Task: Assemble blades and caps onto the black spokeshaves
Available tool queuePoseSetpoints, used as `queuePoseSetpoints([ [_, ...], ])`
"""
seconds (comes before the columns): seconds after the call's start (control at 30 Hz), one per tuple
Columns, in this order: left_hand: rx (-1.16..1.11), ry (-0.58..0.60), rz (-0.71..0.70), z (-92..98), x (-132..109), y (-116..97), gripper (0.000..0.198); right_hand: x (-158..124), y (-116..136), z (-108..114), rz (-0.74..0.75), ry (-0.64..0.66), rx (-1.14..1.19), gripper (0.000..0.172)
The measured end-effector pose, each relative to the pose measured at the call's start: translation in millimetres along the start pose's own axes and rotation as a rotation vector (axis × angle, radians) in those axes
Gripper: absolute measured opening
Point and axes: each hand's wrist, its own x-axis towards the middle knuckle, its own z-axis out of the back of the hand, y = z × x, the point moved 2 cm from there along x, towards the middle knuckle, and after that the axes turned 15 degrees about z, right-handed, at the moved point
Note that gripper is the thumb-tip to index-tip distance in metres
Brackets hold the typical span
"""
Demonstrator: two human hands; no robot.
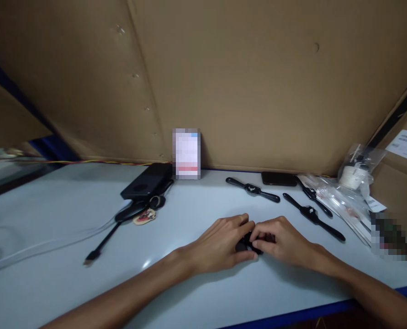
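Currently, the work looks to be in mid-course, with one dark piece (pixel 241 245) in hand on the near part of the pale tabletop (pixel 176 292), toward its front edge. Left hand (pixel 225 244): curled nearly closed, fingers over the piece and thumb along its near side, so it appears to have hold of it. Right hand (pixel 283 242): thumb and forefinger drawn close together at the piece's right side; cannot tell whether they pinch it or something smaller (the knuckles hide most of the contact).

Beyond the hands lie three black two-armed parts, untouched: a far one (pixel 253 188), a near one (pixel 311 214) and a right one (pixel 313 195) beside the clear plastic bags (pixel 347 208). All three show small pale marks at their middles; whether these are finished or waiting cannot be told. Judgement: handling of the held piece is under way, not complete.
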Motion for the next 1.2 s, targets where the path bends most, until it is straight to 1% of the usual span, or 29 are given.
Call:
queuePoseSetpoints([
  [0.07, -0.003, 0.006, -0.001, -0.3, -1, 0, 0.03, 1, -1, 2, -0.057, 0.008, 0.087, 0.016],
  [0.13, -0.002, 0.012, -0.001, -0.7, -1, 0, 0.029, 1, -2, 5, -0.071, 0.024, 0.139, 0.02],
  [0.2, -0.004, 0.012, 0.0, -1.1, -2, 1, 0.028, 1, -3, 7, -0.051, 0.047, 0.113, 0.025],
  [0.27, -0.015, 0.002, -0.007, -1.1, -1, 1, 0.027, 1, -2, 11, -0.003, 0.078, 0.009, 0.028],
  [0.33, -0.031, -0.007, -0.021, -1.0, -1, 1, 0.028, 0, 0, 14, 0.058, 0.119, -0.104, 0.026],
  [0.4, -0.035, -0.004, -0.028, -0.7, 0, 1, 0.029, -2, 3, 18, 0.095, 0.155, -0.174, 0.019],
  [0.5, -0.009, 0.006, -0.017, -0.1, 0, 1, 0.032, -4, 7, 19, 0.098, 0.209, -0.192, 0.01],
  [0.6, 0.024, 0.005, -0.012, 0.4, 0, 0, 0.032, -5, 9, 17, 0.114, 0.246, -0.151, 0.014],
  [0.73, 0.036, -0.007, -0.021, 1.2, 0, -1, 0.031, -5, 6, 14, 0.148, 0.232, -0.116, 0.018],
  [0.93, 0.036, -0.02, -0.032, 1.4, 1, 0, 0.035, -7, 5, 19, 0.152, 0.18, -0.32, 0.02],
  [1.1, 0.035, -0.033, -0.046, 0.0, -1, 2, 0.034, -6, 7, 16, 0.17, 0.227, -0.146, 0.02],
  [1.2, 0.036, -0.042, -0.058, 0.1, -1, 2, 0.035, -6, 5, 16, 0.159, 0.181, -0.251, 0.022],
])
